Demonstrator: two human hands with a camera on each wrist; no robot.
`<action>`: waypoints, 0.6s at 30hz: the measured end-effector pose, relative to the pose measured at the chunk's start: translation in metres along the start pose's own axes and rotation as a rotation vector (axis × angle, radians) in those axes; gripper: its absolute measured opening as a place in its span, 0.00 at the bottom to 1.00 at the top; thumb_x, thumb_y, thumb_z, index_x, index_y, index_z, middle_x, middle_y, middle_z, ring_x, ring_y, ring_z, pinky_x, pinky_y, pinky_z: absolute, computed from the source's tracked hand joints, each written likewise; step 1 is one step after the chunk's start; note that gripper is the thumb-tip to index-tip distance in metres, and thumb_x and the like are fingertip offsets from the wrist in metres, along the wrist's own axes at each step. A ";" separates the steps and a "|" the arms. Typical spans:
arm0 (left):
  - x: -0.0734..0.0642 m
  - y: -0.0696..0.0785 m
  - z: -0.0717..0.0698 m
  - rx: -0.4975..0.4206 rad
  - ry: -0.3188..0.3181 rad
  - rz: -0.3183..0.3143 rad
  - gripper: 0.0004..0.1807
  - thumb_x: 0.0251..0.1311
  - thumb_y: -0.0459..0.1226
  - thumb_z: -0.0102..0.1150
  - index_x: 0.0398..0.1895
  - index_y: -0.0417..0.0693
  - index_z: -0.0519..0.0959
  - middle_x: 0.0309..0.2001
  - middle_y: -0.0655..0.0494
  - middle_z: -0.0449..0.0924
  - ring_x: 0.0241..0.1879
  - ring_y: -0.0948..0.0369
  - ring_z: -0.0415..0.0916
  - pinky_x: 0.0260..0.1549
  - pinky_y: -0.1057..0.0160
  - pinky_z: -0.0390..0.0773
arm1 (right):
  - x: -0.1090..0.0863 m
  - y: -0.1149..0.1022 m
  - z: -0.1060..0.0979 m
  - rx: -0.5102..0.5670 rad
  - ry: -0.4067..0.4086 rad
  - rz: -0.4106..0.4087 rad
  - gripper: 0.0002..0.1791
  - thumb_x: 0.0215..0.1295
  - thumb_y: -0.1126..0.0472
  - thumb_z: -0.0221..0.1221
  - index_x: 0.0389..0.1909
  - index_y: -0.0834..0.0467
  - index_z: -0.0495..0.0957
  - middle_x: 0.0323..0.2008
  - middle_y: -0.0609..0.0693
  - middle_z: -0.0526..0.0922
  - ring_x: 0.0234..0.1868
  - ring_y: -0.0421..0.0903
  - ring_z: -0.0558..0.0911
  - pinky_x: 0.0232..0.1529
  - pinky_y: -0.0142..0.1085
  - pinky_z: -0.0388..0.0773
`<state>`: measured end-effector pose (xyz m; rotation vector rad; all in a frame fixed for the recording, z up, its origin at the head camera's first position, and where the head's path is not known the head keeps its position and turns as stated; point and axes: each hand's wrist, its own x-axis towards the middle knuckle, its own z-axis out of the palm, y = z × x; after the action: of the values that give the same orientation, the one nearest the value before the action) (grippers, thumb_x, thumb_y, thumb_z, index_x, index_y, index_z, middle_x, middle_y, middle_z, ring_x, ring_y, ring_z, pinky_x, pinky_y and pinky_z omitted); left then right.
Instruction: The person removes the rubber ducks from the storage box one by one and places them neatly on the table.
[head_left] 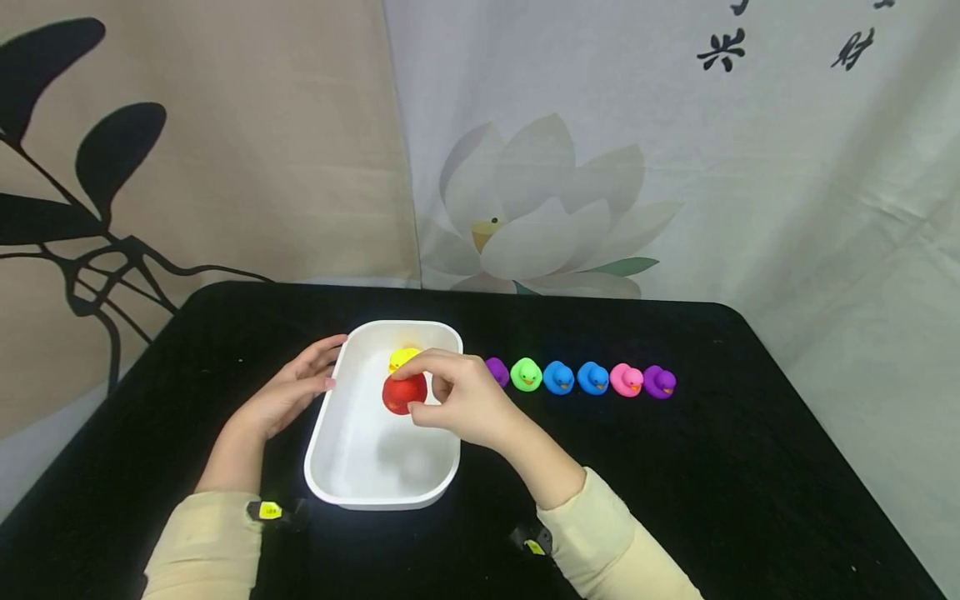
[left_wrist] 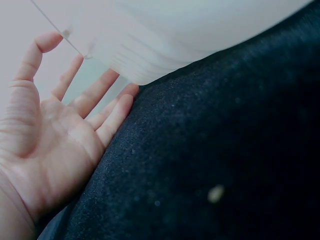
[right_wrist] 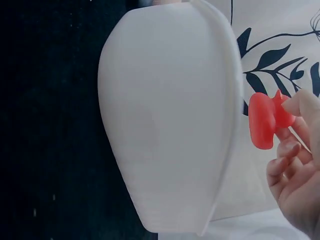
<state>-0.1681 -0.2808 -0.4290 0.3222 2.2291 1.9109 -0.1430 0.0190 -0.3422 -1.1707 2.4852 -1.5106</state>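
My right hand (head_left: 480, 404) pinches a small red rubber duck (head_left: 401, 398) between thumb and fingertips, over the white plastic tub (head_left: 356, 454). The right wrist view shows the red duck (right_wrist: 262, 120) above the level of the tub's rim, gripped by its head end. A yellow rubber duck (head_left: 403, 358) sits inside the tub toward its far end, partly covered by the right hand. At the tub's left side is my left hand (head_left: 288, 396), fingers extended. In the left wrist view, the left hand's (left_wrist: 65, 125) fingertips rest against the tub's outer wall (left_wrist: 165, 45).
Right of the tub, a row of rubber ducks stands on the black-covered table (head_left: 600, 500): a purple one (head_left: 497, 372) partly behind the right hand, green (head_left: 527, 375), two blue (head_left: 558, 378), pink (head_left: 626, 380) and another purple (head_left: 660, 382). A printed curtain (head_left: 315, 167) hangs behind.
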 end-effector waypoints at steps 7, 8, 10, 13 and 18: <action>0.000 -0.002 -0.001 -0.006 0.010 -0.012 0.38 0.60 0.37 0.58 0.73 0.53 0.54 0.72 0.45 0.53 0.66 0.43 0.58 0.61 0.38 0.55 | -0.013 0.004 -0.017 0.025 0.006 -0.034 0.18 0.52 0.68 0.66 0.46 0.55 0.82 0.38 0.40 0.79 0.26 0.44 0.73 0.26 0.33 0.76; 0.000 -0.002 -0.001 -0.008 0.011 -0.013 0.37 0.60 0.37 0.57 0.73 0.53 0.54 0.72 0.45 0.53 0.66 0.43 0.59 0.61 0.38 0.55 | -0.015 0.005 -0.019 0.024 0.008 -0.042 0.18 0.52 0.68 0.65 0.46 0.55 0.82 0.38 0.41 0.79 0.25 0.44 0.73 0.26 0.33 0.76; 0.000 -0.002 -0.001 -0.012 0.011 -0.014 0.37 0.61 0.37 0.57 0.72 0.53 0.55 0.72 0.46 0.53 0.66 0.44 0.59 0.61 0.38 0.56 | -0.018 0.008 -0.024 0.023 0.007 -0.059 0.18 0.52 0.69 0.65 0.46 0.56 0.82 0.38 0.42 0.79 0.24 0.43 0.72 0.26 0.33 0.76; 0.000 -0.003 -0.001 -0.012 0.008 -0.011 0.37 0.61 0.37 0.57 0.73 0.54 0.55 0.72 0.46 0.53 0.66 0.44 0.60 0.61 0.38 0.56 | -0.024 0.012 -0.032 0.029 0.007 -0.079 0.18 0.52 0.71 0.65 0.46 0.56 0.82 0.39 0.43 0.79 0.23 0.41 0.71 0.25 0.33 0.75; 0.001 -0.003 -0.002 -0.006 0.005 -0.004 0.37 0.61 0.37 0.57 0.73 0.54 0.55 0.72 0.46 0.53 0.65 0.46 0.61 0.60 0.38 0.56 | -0.034 0.021 -0.043 0.029 0.004 -0.066 0.19 0.52 0.72 0.65 0.46 0.55 0.82 0.43 0.44 0.80 0.21 0.42 0.70 0.25 0.33 0.74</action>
<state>-0.1694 -0.2826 -0.4318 0.3122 2.2242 1.9183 -0.1466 0.0766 -0.3471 -1.2587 2.4417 -1.5604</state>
